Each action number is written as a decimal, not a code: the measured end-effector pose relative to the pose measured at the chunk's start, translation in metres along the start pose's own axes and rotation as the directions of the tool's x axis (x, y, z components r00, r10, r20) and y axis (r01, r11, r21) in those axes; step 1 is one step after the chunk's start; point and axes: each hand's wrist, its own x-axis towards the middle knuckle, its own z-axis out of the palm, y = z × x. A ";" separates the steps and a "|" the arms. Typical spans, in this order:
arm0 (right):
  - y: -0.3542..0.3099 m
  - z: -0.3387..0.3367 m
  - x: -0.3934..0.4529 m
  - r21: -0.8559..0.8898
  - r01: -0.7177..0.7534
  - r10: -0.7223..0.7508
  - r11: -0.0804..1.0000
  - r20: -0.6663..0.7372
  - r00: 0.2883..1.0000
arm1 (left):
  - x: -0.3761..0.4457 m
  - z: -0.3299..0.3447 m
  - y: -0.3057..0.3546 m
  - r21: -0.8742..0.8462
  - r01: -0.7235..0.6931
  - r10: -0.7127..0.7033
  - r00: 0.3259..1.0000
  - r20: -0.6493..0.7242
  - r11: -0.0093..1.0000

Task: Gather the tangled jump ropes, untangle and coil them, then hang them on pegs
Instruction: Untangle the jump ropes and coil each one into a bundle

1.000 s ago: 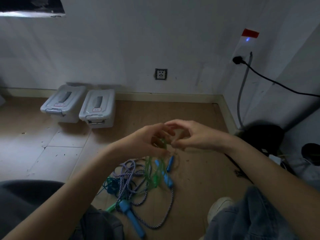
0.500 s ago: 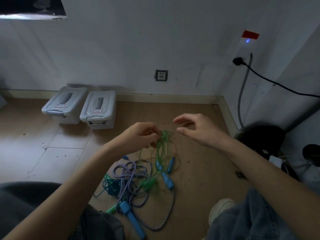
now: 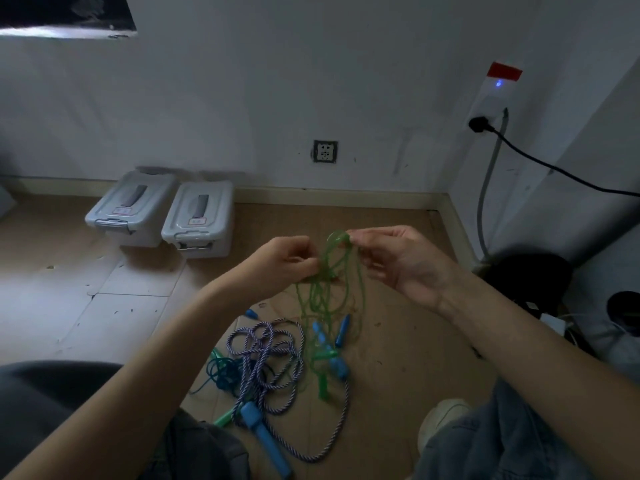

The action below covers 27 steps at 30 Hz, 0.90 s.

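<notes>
Both hands pinch the green rope (image 3: 325,289) — left (image 3: 284,263), right (image 3: 398,258).

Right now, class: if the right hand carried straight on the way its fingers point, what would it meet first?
The right hand points toward the left hand; first it would meet the green jump rope strands between them, though depth is uncertain.

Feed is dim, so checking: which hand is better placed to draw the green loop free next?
Right, probably. The right hand already pinches the green rope at its top loop; the left hand grips the knot below, anchoring.
</notes>
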 end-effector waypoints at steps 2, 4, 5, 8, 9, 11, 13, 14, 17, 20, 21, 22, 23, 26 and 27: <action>0.001 0.001 0.000 0.018 -0.020 0.020 1.000 0.011 1.000 | -0.001 0.001 0.001 0.088 -0.024 0.017 0.996 0.086 0.996; 0.000 0.002 -0.001 -0.045 -0.024 0.025 0.999 0.030 0.999 | -0.004 0.003 -0.001 0.084 -0.006 -0.006 0.990 0.140 0.996; -0.001 0.000 -0.001 -0.055 -0.029 0.032 0.998 0.045 0.999 | -0.005 0.003 -0.002 0.044 0.004 -0.010 0.991 0.133 0.999; -0.006 -0.004 -0.003 -0.103 -0.066 0.075 0.993 0.084 0.994 | -0.008 -0.005 0.003 -0.252 -0.019 0.019 1.000 -0.005 0.968; -0.006 -0.004 -0.004 -0.176 -0.069 0.085 0.982 0.082 0.993 | -0.007 -0.009 0.005 -0.399 -0.032 0.020 0.999 -0.034 0.916; -0.003 0.000 -0.005 -0.305 -0.033 0.067 0.952 0.101 0.993 | -0.006 -0.015 0.008 -0.629 -0.055 0.027 0.998 -0.053 0.775; -0.008 0.002 -0.006 -0.223 0.054 -0.026 0.973 0.126 0.992 | -0.003 -0.019 0.007 -0.773 -0.036 -0.042 0.996 -0.081 0.634; -0.013 0.001 -0.007 -0.112 0.115 -0.102 0.987 0.111 0.989 | -0.002 -0.022 0.004 -0.824 -0.026 -0.114 0.987 -0.109 0.567; -0.030 -0.008 -0.008 0.263 0.262 -0.274 0.929 0.010 0.962 | -0.001 -0.035 -0.009 -0.917 -0.035 -0.334 0.925 -0.181 0.398; -0.029 -0.004 -0.008 0.268 0.240 -0.263 0.933 0.054 0.963 | 0.000 -0.038 -0.016 -0.927 -0.014 -0.356 0.921 -0.157 0.374; -0.028 -0.002 -0.009 0.229 0.215 -0.244 0.949 0.110 0.963 | 0.001 -0.035 -0.015 -0.895 0.018 -0.326 0.934 -0.144 0.446; -0.028 -0.002 -0.009 0.195 0.187 -0.221 0.963 0.174 0.960 | 0.002 -0.030 -0.015 -0.833 0.043 -0.303 0.941 -0.152 0.552; -0.029 -0.003 -0.009 0.146 0.156 -0.187 0.977 0.234 0.954 | 0.003 -0.028 -0.012 -0.762 0.052 -0.288 0.941 -0.179 0.645; -0.026 -0.012 -0.008 -0.312 -0.019 0.116 0.950 0.295 0.948 | 0.001 -0.035 -0.008 -0.769 -0.025 -0.265 0.931 -0.251 0.638; -0.022 -0.013 -0.008 -0.534 -0.125 0.277 0.836 0.214 0.937 | 0.000 -0.041 -0.007 -0.829 -0.074 -0.267 0.927 -0.262 0.555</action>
